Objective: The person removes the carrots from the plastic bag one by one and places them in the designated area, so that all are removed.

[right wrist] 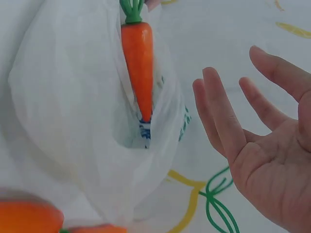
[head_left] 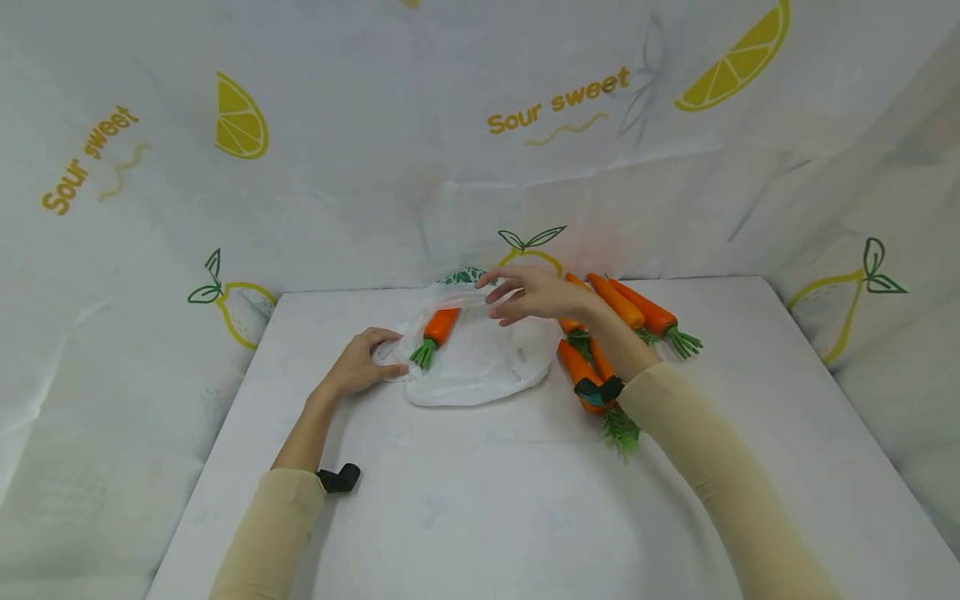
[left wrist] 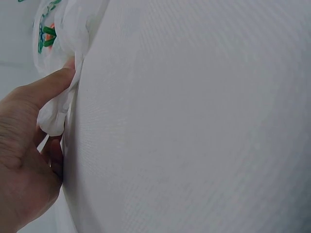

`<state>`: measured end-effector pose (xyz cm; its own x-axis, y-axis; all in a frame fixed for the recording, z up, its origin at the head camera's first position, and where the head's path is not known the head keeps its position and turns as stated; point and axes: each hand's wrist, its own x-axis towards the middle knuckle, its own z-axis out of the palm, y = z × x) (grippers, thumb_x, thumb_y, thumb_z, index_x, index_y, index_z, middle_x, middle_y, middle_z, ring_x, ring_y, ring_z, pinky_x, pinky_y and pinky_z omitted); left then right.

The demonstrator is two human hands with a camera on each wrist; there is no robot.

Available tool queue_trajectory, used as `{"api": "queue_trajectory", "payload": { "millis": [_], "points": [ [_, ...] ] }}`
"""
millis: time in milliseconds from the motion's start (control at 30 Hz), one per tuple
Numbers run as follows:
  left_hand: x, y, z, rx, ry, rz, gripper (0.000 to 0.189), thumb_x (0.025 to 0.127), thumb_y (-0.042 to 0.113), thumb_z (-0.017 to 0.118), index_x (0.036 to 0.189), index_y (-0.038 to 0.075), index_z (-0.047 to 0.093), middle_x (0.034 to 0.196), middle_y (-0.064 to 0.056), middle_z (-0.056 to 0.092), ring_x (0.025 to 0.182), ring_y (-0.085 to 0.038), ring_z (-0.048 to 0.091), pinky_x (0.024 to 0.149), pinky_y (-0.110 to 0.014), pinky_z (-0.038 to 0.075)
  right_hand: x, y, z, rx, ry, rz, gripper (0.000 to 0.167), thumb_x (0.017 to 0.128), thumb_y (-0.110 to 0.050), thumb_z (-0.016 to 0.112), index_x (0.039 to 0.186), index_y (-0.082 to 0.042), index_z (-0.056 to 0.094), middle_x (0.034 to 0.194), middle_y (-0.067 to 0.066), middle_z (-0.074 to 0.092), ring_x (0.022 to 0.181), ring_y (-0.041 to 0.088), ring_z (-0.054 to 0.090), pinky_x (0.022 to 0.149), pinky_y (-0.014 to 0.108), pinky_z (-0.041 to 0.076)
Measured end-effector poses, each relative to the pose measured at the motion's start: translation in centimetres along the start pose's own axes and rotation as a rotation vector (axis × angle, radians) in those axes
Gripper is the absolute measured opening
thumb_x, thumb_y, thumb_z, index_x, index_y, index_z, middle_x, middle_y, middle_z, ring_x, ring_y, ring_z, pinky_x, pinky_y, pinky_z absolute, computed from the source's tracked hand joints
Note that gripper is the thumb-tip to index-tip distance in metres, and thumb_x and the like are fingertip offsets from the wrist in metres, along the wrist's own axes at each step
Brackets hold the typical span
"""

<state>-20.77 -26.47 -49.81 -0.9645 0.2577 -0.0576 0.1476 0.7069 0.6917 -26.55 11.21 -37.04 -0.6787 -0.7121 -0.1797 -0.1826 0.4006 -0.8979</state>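
Note:
A white plastic bag [head_left: 480, 375] with green print lies near the back of the table, its mouth partly open. One orange carrot [head_left: 441, 326] with a green stem rests inside the opening, stem end toward the left hand. My left hand [head_left: 357, 363] holds the bag's left edge, and in the left wrist view a fold of plastic sits between thumb [left wrist: 53, 86] and fingers. Above the bag's far right side hovers my right hand [head_left: 531, 295], its fingers spread and loosely bent. Nothing is in that hand [right wrist: 262, 131] in the right wrist view, where the carrot [right wrist: 138, 63] shows clearly.
Several more carrots lie right of the bag: some at the back, including one with a green stem [head_left: 654, 313], and others nearer the front [head_left: 577, 367], partly hidden by the right forearm. A lemon-printed white cloth [head_left: 360, 208] hangs behind the white table [head_left: 465, 500].

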Motion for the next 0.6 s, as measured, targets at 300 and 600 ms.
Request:
{"api": "queue_trajectory", "payload": {
  "millis": [300,600],
  "points": [
    [-0.1,-0.1,0.0,-0.002,0.000,-0.013,0.064,0.091,0.026,0.090,0.146,0.003,0.065,0.156,-0.024,0.057,0.153,-0.046,0.048,0.132,-0.064,0.033,4.4,0.3,2.0,0.067,-0.039,0.031,0.056,0.104,-0.008,0.069,0.156,-0.002,0.051,0.145,0.031,0.060,0.126,0.052,0.068,0.109,0.060,0.058],
    [0.0,-0.1,0.0,-0.009,0.000,-0.012,0.064,0.091,0.027,0.090,0.145,0.004,0.065,0.157,-0.024,0.057,0.153,-0.046,0.047,0.132,-0.064,0.033,7.1,0.3,3.5,0.038,-0.079,0.088,0.050,0.105,-0.010,0.067,0.153,-0.003,0.054,0.144,0.026,0.064,0.129,0.051,0.067,0.107,0.049,0.062]
  ]
}}
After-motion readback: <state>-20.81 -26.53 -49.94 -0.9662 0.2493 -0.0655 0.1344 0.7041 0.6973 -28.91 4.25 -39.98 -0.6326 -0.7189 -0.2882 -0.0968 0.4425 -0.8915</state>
